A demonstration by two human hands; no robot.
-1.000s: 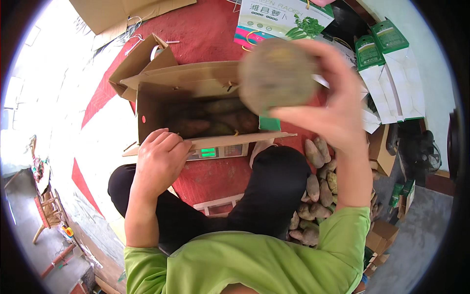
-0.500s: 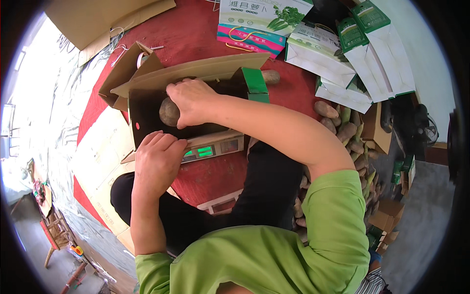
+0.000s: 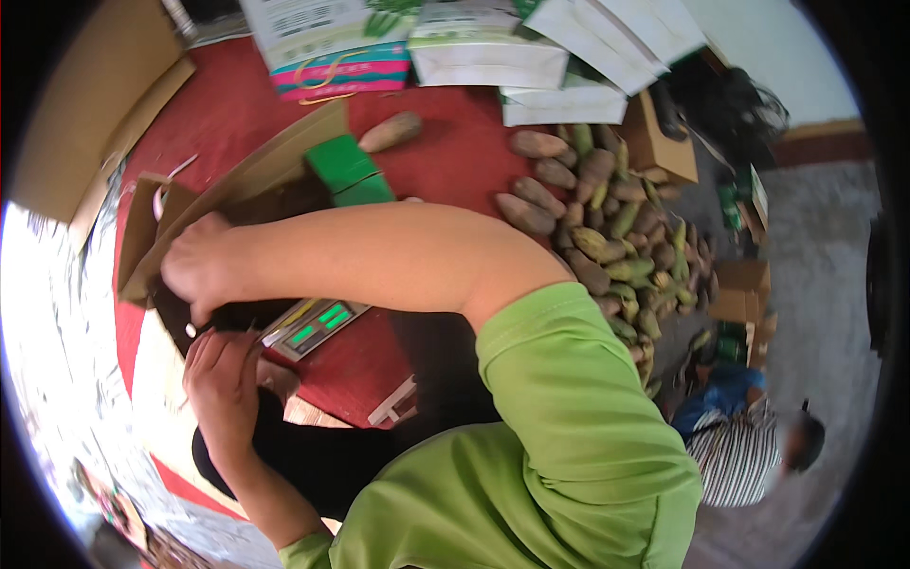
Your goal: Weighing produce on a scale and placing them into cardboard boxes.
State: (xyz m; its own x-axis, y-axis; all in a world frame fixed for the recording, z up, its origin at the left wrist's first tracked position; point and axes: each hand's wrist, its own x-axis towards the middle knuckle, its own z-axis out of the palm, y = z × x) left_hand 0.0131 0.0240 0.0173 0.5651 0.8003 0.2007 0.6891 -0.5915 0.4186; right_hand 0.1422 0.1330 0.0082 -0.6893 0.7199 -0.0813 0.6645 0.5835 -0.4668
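An open cardboard box [image 3: 261,204] with a green end flap [image 3: 349,171] sits at the left, turned at a slant. My right hand [image 3: 201,266] reaches down into its left end, smeared by motion; what its fingers hold, if anything, is hidden. At the box's near edge is my left hand [image 3: 223,375], fingers bent and pressed together over the cardboard. A digital scale [image 3: 313,329] with lit green displays shows at the box's near side, partly under my right forearm. One soil-covered radish [image 3: 391,132] lies on the red mat beyond the green flap.
A heap of muddy brown and green radishes [image 3: 626,247] spreads to the right. White printed cartons [image 3: 488,57] stand along the back, with a small brown box [image 3: 659,142] beside the heap. At lower right is another person in a striped top [image 3: 735,460].
The view has swung right, so the box now appears farther left and tilted. My right hand has shifted within the box, and the radish seen under it is now out of sight.
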